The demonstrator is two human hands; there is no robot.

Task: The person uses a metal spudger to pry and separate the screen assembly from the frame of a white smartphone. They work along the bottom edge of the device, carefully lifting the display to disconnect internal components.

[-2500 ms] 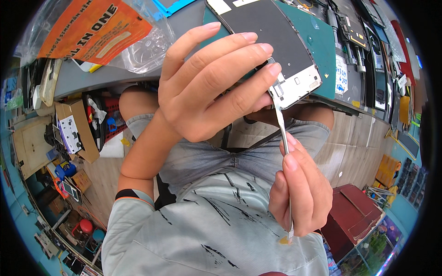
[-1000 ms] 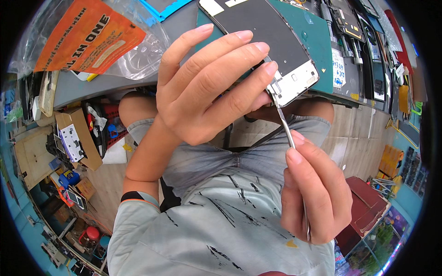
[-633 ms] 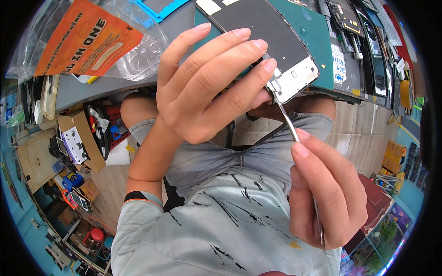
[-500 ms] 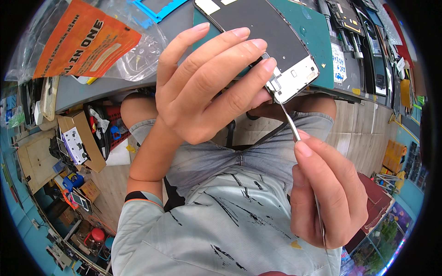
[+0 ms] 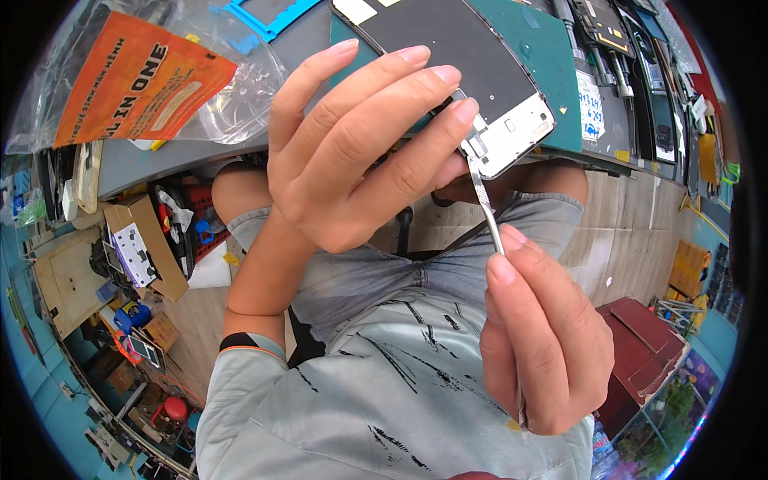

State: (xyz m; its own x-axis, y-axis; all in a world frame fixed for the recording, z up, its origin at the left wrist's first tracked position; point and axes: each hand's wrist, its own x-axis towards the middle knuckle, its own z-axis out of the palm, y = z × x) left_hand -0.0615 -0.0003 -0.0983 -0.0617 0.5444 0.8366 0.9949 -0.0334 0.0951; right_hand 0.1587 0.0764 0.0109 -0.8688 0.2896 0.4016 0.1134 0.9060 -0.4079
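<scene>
My left hand (image 5: 352, 160) grips the lower left edge of a phone screen assembly (image 5: 472, 60), black-backed with a white lower end, its fingers curved above it and thumb mostly hidden. The assembly lies partly over a green mat (image 5: 560, 104). My right hand (image 5: 544, 336) pinches a slim metal pry tool (image 5: 488, 204), whose flattened tip touches the white end beside a small bracket or connector, close to my left index finger.
A clear plastic bag with an orange card (image 5: 136, 88) lies at the back left of the grey bench (image 5: 144, 160), near a blue plastic frame (image 5: 272, 12). Tools and phone parts (image 5: 616, 48) crowd the right. A cardboard box (image 5: 160, 272) and red cabinet (image 5: 640, 344) stand lower down.
In the last half second my right hand has shifted left and the tool's tip has moved up and left along the assembly's lower end. My left hand keeps its hold.
</scene>
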